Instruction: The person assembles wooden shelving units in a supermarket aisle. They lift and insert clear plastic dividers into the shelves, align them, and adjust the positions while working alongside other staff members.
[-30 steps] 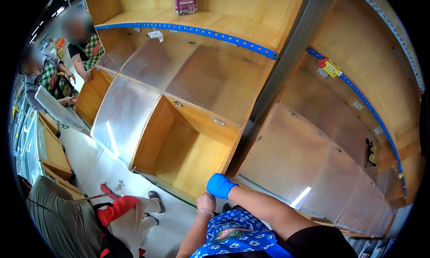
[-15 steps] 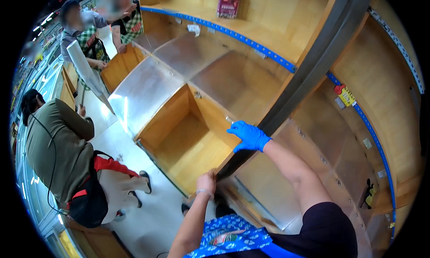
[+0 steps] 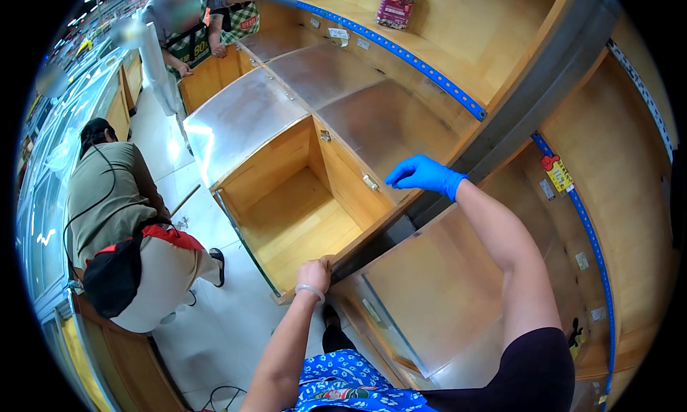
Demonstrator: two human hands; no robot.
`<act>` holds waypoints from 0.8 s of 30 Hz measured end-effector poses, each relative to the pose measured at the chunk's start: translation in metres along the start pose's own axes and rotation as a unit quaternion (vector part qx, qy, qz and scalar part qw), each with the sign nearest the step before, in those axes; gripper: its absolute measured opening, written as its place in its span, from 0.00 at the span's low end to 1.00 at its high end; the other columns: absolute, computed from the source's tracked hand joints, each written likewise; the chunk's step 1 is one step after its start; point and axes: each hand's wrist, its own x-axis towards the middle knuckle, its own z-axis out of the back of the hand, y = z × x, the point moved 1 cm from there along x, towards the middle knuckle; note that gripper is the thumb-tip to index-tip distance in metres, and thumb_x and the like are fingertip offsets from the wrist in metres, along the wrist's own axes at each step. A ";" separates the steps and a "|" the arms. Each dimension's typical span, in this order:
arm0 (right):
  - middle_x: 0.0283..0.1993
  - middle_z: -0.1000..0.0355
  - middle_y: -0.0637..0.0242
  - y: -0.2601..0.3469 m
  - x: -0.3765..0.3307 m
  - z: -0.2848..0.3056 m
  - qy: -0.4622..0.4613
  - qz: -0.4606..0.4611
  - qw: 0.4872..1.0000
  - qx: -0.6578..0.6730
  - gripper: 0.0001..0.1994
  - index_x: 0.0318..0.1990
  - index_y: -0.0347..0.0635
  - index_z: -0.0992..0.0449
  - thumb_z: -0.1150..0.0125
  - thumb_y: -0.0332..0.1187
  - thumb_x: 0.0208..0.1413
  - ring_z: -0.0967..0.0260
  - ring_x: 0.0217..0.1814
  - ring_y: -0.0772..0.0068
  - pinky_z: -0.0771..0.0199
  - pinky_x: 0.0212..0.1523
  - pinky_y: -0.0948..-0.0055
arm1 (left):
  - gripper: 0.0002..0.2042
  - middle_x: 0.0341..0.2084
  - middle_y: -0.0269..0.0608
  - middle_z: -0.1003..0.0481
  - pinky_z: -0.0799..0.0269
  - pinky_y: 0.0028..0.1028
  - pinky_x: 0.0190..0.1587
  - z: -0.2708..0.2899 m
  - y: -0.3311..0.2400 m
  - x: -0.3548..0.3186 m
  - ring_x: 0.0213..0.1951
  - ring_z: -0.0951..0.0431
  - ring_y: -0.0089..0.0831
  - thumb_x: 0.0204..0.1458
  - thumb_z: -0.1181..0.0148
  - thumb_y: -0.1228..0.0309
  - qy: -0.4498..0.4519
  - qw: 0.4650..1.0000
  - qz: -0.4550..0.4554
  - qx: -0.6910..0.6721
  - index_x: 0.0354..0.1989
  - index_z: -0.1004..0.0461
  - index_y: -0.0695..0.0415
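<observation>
My left hand (image 3: pixel 313 275), bare with a bracelet at the wrist, grips the front end of the wooden divider (image 3: pixel 358 244) beside an open wooden bin (image 3: pixel 293 215). My right hand (image 3: pixel 424 174) wears a blue glove. It reaches forward with fingers spread and rests on the clear lid (image 3: pixel 390 129) of the bin behind, close to a small metal hinge (image 3: pixel 370 182). The open bin holds nothing. A grey metal upright (image 3: pixel 529 90) runs just past my right hand.
Several clear-lidded wooden bins line the shelf unit, and a blue rail (image 3: pixel 422 69) runs above them. A jar (image 3: pixel 396 4) stands on the top shelf. A person (image 3: pixel 122 219) crouches on the floor at left. Other people stand at the top left.
My right hand has risen from near my body and reached out onto the clear lid. My left hand has taken hold of the divider's front end. The view has swung left.
</observation>
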 end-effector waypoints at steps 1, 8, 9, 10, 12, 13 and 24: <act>0.47 0.25 0.64 0.004 -0.001 0.007 -0.041 -0.004 0.993 -0.109 0.15 0.49 0.43 0.24 0.42 0.28 0.53 0.28 0.48 0.67 0.29 0.52 0.66 | 0.08 0.27 0.53 0.23 0.26 0.44 0.37 0.002 0.002 -0.001 0.31 0.22 0.50 0.52 0.48 0.66 -0.008 1.000 0.006 -0.003 0.34 0.24 0.55; 0.36 0.22 0.67 -0.100 0.022 0.054 0.024 -0.133 0.675 -0.726 0.09 0.36 0.53 0.18 0.47 0.33 0.54 0.27 0.37 0.63 0.34 0.35 0.56 | 0.08 0.28 0.52 0.22 0.26 0.43 0.38 0.002 0.006 -0.006 0.33 0.22 0.49 0.52 0.48 0.66 0.020 0.999 0.043 0.019 0.31 0.23 0.53; 0.34 0.22 0.69 -0.102 0.023 0.055 0.010 -0.122 0.676 -0.726 0.09 0.34 0.54 0.18 0.46 0.33 0.54 0.27 0.36 0.65 0.35 0.34 0.56 | 0.09 0.28 0.52 0.22 0.26 0.43 0.39 0.004 0.006 -0.005 0.34 0.22 0.49 0.52 0.49 0.66 0.015 0.999 0.042 0.022 0.31 0.23 0.53; 0.32 0.22 0.71 -0.110 0.025 0.053 -0.001 -0.114 0.679 -0.726 0.09 0.32 0.55 0.17 0.46 0.33 0.54 0.26 0.36 0.67 0.36 0.32 0.57 | 0.09 0.29 0.51 0.22 0.26 0.43 0.39 0.003 0.006 -0.006 0.34 0.22 0.49 0.51 0.49 0.65 0.012 0.999 0.039 0.025 0.30 0.23 0.53; 0.33 0.22 0.70 -0.126 0.027 0.048 -0.009 -0.116 0.680 -0.724 0.09 0.33 0.54 0.17 0.45 0.33 0.53 0.25 0.39 0.65 0.36 0.33 0.57 | 0.09 0.30 0.50 0.22 0.26 0.42 0.40 0.006 0.004 -0.004 0.35 0.22 0.49 0.52 0.49 0.64 0.024 0.999 0.021 0.019 0.32 0.23 0.52; 0.34 0.22 0.70 -0.134 0.024 0.048 -0.016 -0.128 0.675 -0.726 0.09 0.34 0.53 0.17 0.45 0.33 0.53 0.25 0.39 0.65 0.35 0.33 0.57 | 0.09 0.31 0.50 0.22 0.26 0.42 0.41 0.009 -0.002 -0.003 0.36 0.22 0.49 0.52 0.49 0.64 0.041 0.999 0.018 0.009 0.33 0.23 0.52; 0.37 0.21 0.69 -0.117 0.032 0.034 -0.005 -0.158 0.702 -0.694 0.08 0.36 0.52 0.17 0.42 0.32 0.51 0.24 0.41 0.65 0.30 0.31 0.58 | 0.10 0.34 0.49 0.22 0.27 0.41 0.42 0.002 0.025 -0.008 0.38 0.22 0.47 0.51 0.49 0.64 0.042 0.999 0.006 0.017 0.38 0.24 0.50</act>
